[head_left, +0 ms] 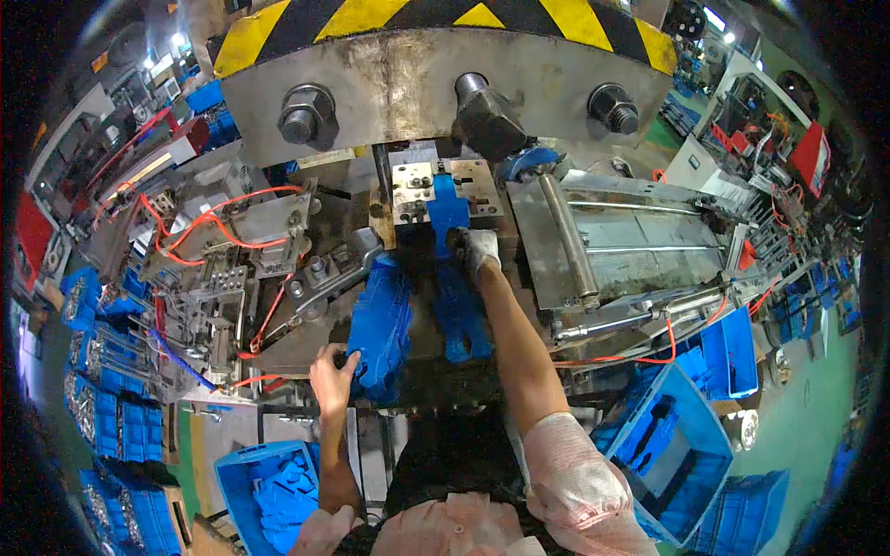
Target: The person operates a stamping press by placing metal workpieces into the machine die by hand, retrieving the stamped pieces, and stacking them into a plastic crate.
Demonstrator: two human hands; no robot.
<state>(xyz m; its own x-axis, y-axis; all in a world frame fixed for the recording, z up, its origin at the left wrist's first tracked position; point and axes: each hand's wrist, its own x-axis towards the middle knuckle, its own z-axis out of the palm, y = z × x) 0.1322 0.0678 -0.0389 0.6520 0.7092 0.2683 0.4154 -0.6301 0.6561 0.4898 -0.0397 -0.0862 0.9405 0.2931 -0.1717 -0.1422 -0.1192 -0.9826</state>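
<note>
My right hand [479, 250], in a whitish glove, grips the near right edge of a flat blue plate [450, 208]. The plate's far end lies on a steel die block [408, 190] under the press. Below the wrist lie more blue plates [461, 315] on the dark bed, partly covered by shadow. My bare left hand [331, 378] is by the lower left edge of a stack of blue plates [382, 320]. Its thumb and forefinger are apart with a gap between them, and the thumb tip is at the stack's edge. I cannot tell if it touches.
Overhead spans the press ram [389, 88] with large bolts and yellow-black stripes. A roller feeder [640, 241] stands right, a clamp arm [334, 269] left. Red air hoses [222, 222] cross the left fixture. Blue bins flank me: one [236, 491] holding blue pieces, another [714, 454] right.
</note>
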